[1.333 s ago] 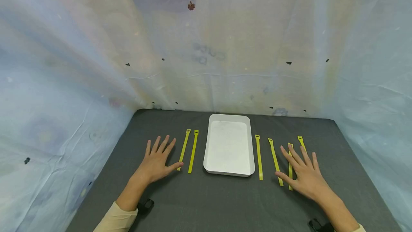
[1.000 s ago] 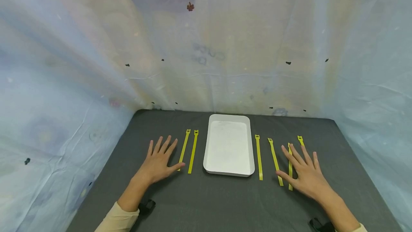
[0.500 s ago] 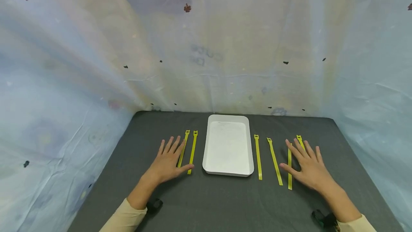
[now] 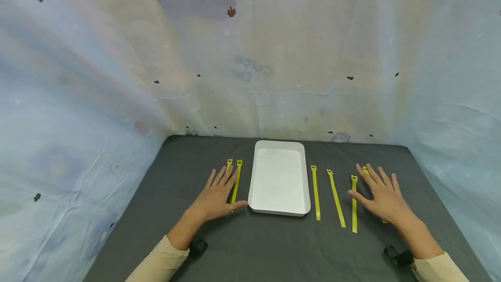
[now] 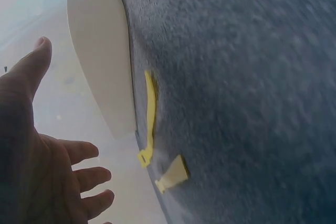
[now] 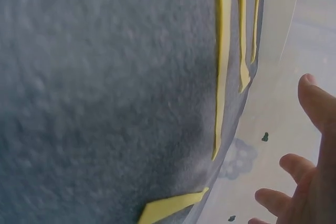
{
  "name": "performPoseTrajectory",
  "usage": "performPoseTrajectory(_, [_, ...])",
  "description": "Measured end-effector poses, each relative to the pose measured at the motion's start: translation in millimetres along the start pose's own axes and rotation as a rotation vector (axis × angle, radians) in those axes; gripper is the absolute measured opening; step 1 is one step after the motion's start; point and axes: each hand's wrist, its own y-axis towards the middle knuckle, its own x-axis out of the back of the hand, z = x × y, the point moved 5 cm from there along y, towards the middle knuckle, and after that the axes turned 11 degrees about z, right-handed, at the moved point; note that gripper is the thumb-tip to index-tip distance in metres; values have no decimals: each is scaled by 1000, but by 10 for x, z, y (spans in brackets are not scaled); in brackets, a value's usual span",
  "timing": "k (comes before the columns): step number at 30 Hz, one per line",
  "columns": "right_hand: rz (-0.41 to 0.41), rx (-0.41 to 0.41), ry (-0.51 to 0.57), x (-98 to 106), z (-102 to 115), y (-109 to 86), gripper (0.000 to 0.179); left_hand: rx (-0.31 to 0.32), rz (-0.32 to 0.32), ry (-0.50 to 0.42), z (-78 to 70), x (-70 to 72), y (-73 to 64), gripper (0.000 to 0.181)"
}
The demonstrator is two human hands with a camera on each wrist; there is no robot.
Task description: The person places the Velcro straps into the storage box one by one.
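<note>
My left hand [image 4: 213,201], fingers spread, is over the two yellow cable straps left of the tray. It hides most of the outer strap [image 4: 229,162] and part of the inner strap [image 4: 239,169]; its thumb tip is right at the white tray's [image 4: 278,177] lower left corner. On the right, my right hand [image 4: 383,199] is spread over the outermost strap [image 4: 365,169], covering its middle. Neither hand grips anything. In the left wrist view a strap [image 5: 150,108] lies beside the tray wall. The right wrist view has an angled strap [image 6: 173,206] nearest the fingers.
Three more slotted straps lie in a row right of the tray: one near its rim [image 4: 316,195], a slanted one [image 4: 336,199] and an upright one [image 4: 354,208]. Dark grey cloth [image 4: 274,247] covers the table. A pale patterned curtain [image 4: 289,77] hangs behind and at both sides.
Both hands have shifted right, the left one further, from beside its two straps to over them. My right hand has uncovered the slanted and upright straps. Straps and tray have stayed in place.
</note>
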Motion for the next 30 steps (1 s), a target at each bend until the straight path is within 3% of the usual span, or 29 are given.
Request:
performPoseTrajectory(16, [-31,-5,21,114,-153,173,95,-74,38,19,-282,-53,183,114])
performPoseTrajectory(30, [31,-4,114,130,-408,331,91,-91,67,4,-467,-91,339,120])
